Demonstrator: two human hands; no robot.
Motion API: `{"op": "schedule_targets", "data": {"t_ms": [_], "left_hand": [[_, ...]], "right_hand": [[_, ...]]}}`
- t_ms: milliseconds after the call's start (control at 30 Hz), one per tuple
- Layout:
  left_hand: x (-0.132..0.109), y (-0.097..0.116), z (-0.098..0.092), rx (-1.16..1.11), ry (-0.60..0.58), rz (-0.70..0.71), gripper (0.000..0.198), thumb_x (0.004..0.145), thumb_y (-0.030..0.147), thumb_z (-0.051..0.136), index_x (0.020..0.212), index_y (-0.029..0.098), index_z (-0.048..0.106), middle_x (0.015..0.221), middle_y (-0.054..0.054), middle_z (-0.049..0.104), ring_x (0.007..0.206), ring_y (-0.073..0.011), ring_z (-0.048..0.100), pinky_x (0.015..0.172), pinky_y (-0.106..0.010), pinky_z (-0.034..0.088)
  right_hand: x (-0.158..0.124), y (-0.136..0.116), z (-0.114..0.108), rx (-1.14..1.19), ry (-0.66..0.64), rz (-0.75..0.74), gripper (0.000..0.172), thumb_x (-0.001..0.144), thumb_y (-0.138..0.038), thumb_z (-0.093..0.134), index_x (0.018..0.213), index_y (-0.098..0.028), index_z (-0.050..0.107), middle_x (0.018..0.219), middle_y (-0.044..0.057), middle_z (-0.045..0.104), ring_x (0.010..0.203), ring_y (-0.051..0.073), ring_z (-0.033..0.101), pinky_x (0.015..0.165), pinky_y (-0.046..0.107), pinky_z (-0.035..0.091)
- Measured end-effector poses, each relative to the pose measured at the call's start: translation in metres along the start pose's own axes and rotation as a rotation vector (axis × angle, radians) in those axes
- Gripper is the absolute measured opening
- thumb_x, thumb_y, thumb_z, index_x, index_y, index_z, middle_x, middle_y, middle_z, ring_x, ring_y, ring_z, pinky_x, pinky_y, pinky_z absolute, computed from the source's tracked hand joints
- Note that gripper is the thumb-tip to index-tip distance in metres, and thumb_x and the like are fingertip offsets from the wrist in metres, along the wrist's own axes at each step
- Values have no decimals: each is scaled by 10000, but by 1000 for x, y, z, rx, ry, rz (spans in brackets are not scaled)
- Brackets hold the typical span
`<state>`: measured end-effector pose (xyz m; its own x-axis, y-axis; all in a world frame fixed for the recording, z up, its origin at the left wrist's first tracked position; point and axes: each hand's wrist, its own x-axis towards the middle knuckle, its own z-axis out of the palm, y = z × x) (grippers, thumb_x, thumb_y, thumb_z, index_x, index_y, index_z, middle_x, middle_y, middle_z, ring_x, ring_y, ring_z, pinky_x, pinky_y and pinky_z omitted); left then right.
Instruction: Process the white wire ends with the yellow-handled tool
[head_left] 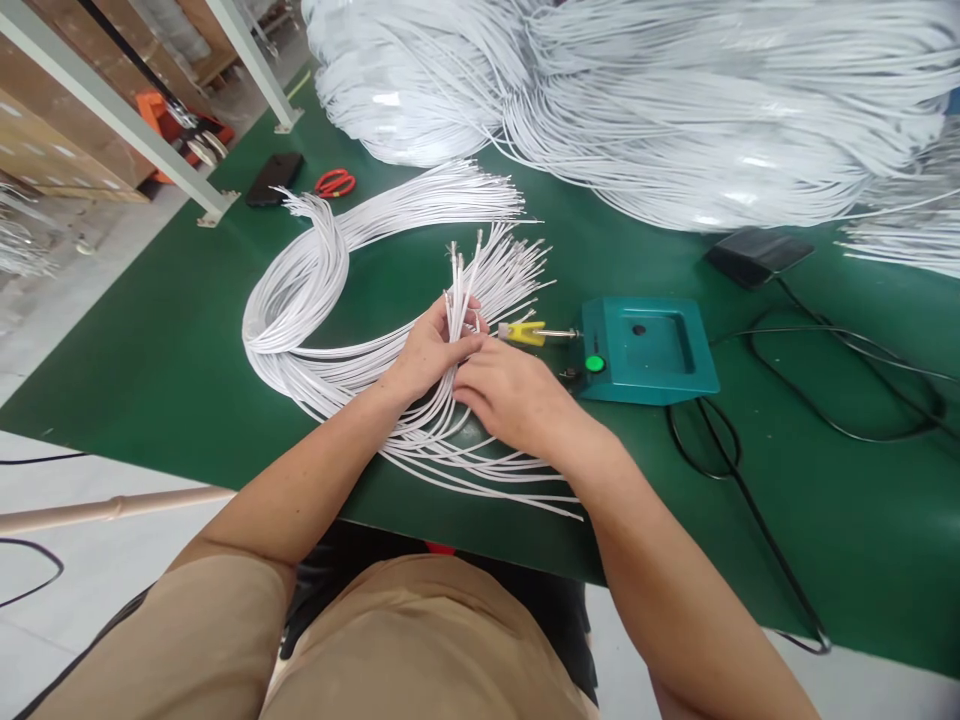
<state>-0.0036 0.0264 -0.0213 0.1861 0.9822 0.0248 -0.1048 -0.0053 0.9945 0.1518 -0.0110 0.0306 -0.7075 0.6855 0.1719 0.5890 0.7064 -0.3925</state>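
Several thin white cables [455, 285] stand up in a small bunch, with my left hand [429, 350] closed around them. My right hand [514, 392] meets it from the right, its fingers bent and pinched on a white cable beside my left thumb; the fingertips are partly hidden. Under both hands lies a looped bundle of white cables [289, 290], its loose ends fanning out to the right. Just right of my fingers is a teal machine [649, 382] with a green button [595, 364], a metal shaft and a yellow clip-like piece [525, 333] at the shaft's end.
A large heap of white cables [675, 110] covers the back of the green table [847, 510]. At back left lie red-handled scissors [335, 183] and a dark flat case [275, 180]. A black pedal-like block [757, 257] and black cords [750, 500] lie at right.
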Motion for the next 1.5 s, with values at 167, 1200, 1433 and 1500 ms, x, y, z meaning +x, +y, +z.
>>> {"op": "schedule_targets", "data": {"t_ms": [167, 1200, 1433, 1500], "left_hand": [[-2, 5, -1, -46, 11, -90, 409, 718, 366, 795, 1060, 180, 669, 964, -25, 669, 796, -102, 598, 694, -208, 478], [-12, 12, 11, -33, -99, -129, 343, 688, 293, 821, 863, 151, 563, 820, 13, 647, 714, -85, 641, 593, -178, 443], [-12, 14, 12, 4, -96, -141, 335, 694, 315, 813, 858, 147, 573, 821, 3, 642, 731, -96, 634, 615, -194, 448], [-12, 14, 11, 19, -98, -135, 325, 703, 313, 805, 861, 148, 574, 819, 3, 641, 729, -96, 628, 634, -203, 452]], "right_hand": [[0, -11, 0, 100, -372, 249, 250, 928, -234, 511, 860, -163, 741, 862, 118, 725, 802, 230, 639, 700, 314, 445], [1, 26, -10, 998, 539, 654, 199, 707, -350, 721, 751, -162, 673, 677, -18, 629, 517, 79, 474, 485, 222, 423], [3, 30, -3, 995, 607, 655, 252, 738, -420, 703, 746, -169, 678, 684, -1, 640, 543, 96, 527, 545, 238, 481], [2, 30, -1, 948, 598, 678, 257, 671, -389, 763, 770, -165, 685, 712, 5, 657, 587, 116, 555, 549, 243, 484]]}}
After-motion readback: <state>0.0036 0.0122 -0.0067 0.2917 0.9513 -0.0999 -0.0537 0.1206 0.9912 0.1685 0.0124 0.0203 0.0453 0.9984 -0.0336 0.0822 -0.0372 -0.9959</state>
